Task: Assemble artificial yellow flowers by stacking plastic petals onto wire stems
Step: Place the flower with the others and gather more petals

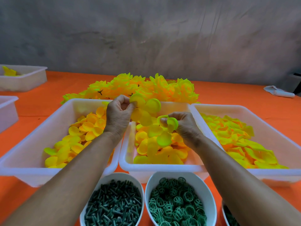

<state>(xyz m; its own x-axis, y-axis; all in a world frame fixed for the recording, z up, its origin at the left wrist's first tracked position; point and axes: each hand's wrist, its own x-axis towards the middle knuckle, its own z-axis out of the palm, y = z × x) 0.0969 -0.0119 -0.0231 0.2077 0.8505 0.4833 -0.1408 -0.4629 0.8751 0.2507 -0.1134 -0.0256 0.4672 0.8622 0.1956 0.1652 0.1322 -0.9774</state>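
Note:
My left hand [118, 114] pinches a cluster of round yellow petals [143, 110] held above the middle white tray [162, 167]. Just to its right and slightly lower, my right hand [184, 123] pinches a smaller set of yellow-green petals [171, 125] over the same tray. Loose yellow petals [156, 144] fill that tray. No wire stem is visible in either hand. A heap of finished yellow flowers [143, 87] lies on the orange table behind the trays.
White trays of petals stand at left [32, 168] and right [276, 175]. In front sit a bowl of dark green stem pieces [114, 204] and a bowl of green ring pieces [177, 204]. More white trays [24, 79] stand far left; a white cloth [278, 92] lies far right.

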